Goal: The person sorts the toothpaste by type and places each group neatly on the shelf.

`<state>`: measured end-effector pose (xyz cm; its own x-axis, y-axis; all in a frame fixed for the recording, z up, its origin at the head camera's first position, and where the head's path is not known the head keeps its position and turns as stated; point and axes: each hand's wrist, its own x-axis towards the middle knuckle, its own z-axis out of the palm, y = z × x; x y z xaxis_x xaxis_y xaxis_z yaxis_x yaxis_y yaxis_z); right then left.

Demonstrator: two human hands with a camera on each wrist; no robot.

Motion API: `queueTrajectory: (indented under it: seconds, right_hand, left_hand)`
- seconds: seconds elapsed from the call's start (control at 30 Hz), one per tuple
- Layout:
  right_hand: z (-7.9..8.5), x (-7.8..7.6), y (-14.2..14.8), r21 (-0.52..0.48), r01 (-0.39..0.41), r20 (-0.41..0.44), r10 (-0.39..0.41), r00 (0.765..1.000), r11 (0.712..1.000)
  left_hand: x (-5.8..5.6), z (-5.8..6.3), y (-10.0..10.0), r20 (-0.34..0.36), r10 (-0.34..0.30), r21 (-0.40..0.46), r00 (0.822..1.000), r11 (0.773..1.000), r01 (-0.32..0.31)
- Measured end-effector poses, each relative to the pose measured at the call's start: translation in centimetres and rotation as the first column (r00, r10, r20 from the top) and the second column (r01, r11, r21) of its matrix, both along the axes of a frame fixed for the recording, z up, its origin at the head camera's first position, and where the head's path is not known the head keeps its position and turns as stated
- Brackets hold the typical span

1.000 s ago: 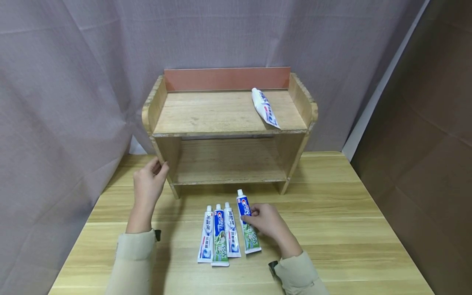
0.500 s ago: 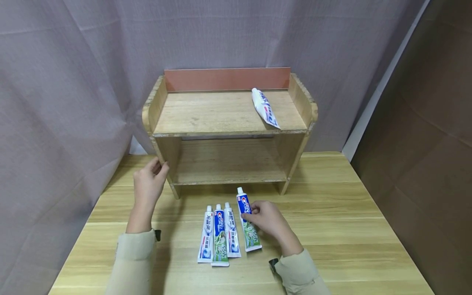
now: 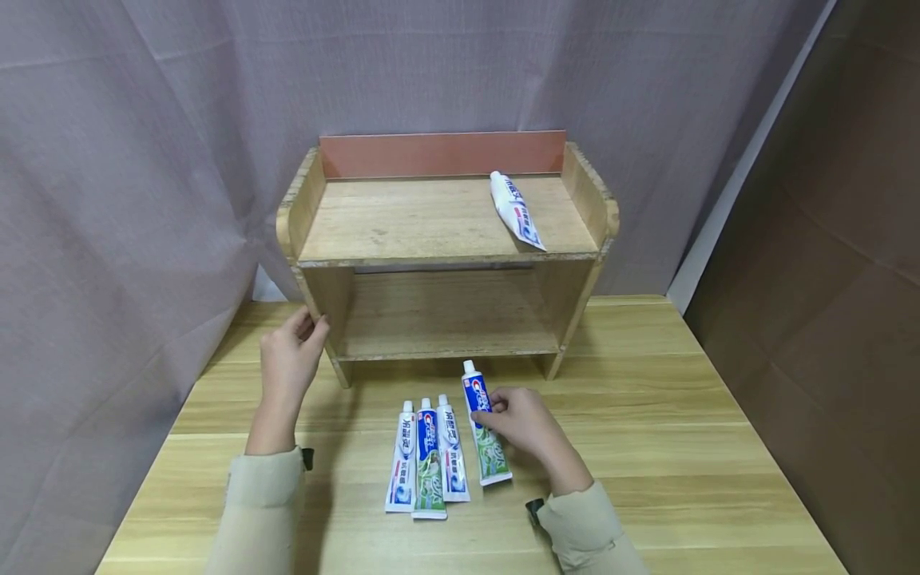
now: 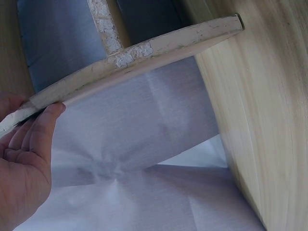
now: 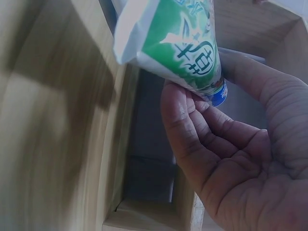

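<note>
My right hand (image 3: pixel 525 423) pinches a blue and green toothpaste tube (image 3: pixel 492 455) between thumb and fingers, cap end pointing at the shelf. In the right wrist view, the green tail of that tube (image 5: pixel 180 45) hangs above the palm. My left hand (image 3: pixel 291 351) grips the front edge of the left side panel of the wooden shelf (image 3: pixel 446 311). The left wrist view shows thumb and fingers on either side of the panel (image 4: pixel 144 53). Beside the held tube lie two white tubes, one of them a white tube (image 3: pixel 401 463), with a blue and green tube (image 3: pixel 429 471) between them.
Another white toothpaste tube (image 3: pixel 516 209) lies slanted on the shelf's top board (image 3: pixel 410 220), toward the right. A reddish strip (image 3: pixel 442 156) runs along the back. The lower board (image 3: pixel 446 319) sits beneath, between side panels. Grey cloth (image 3: pixel 431 64) hangs behind the wooden table (image 3: pixel 647 447).
My right hand has moved slightly forward, toward the shelf, with the blue and green tube. The left hand stays where it was on the side panel.
</note>
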<state>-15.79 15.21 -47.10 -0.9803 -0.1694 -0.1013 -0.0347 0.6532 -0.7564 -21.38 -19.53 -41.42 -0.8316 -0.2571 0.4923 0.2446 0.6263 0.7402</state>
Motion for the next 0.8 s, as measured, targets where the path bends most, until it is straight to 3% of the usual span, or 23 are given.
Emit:
queueTrajectory:
  seconds: [0.8]
  right_hand:
    - [1.1,-0.4,0.1,-0.029,0.010,-0.029,-0.011,1.000,1.000]
  left_hand:
    - [0.0,-0.2,0.0,-0.006,-0.010,0.000,1.000,1.000,0.010]
